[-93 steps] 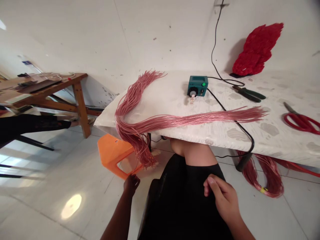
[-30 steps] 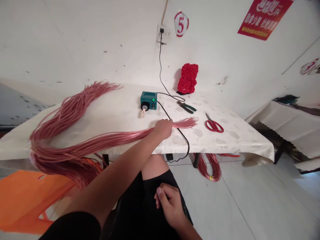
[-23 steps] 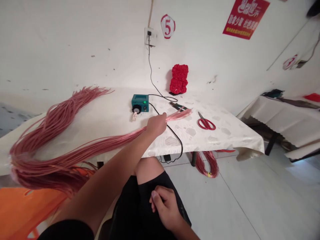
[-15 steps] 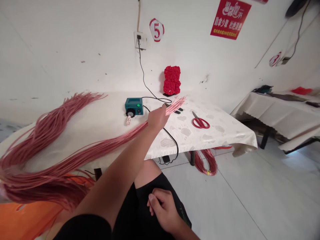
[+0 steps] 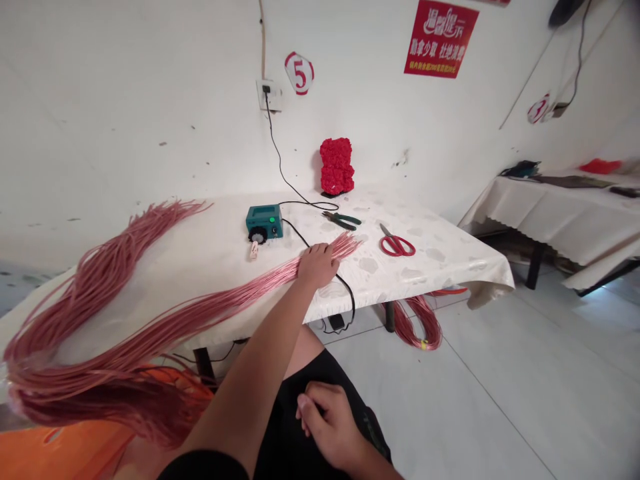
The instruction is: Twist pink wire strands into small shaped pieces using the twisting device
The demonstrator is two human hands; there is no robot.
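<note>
My left hand [image 5: 319,265] lies over a bundle of long pink strands [image 5: 260,283], close to its cut ends, and presses it on the table with the fingers wrapped round. The ends fan out past the hand toward the right. Leftward, the bundle sags off the table's front edge and bends back to a thicker part lying on the left of the table. Just beyond the hand are green-handled pliers [image 5: 343,221], and red-handled scissors [image 5: 397,245] rest to its right. On my thigh, my right hand [image 5: 327,420] is curled closed, with nothing visible in it.
A teal device [image 5: 265,223] with a black cord and a pink clip [image 5: 254,251] stand on the cloth-covered table [image 5: 440,273]. Behind is a red textured figure [image 5: 337,167]. A coil of pink strands [image 5: 423,327] lies below the table. Orange material [image 5: 65,450] is at lower left.
My left hand has come down with the strand ends from above the table onto its surface, uncovering the pliers. My right hand stays curled on my thigh. The view has shifted slightly.
</note>
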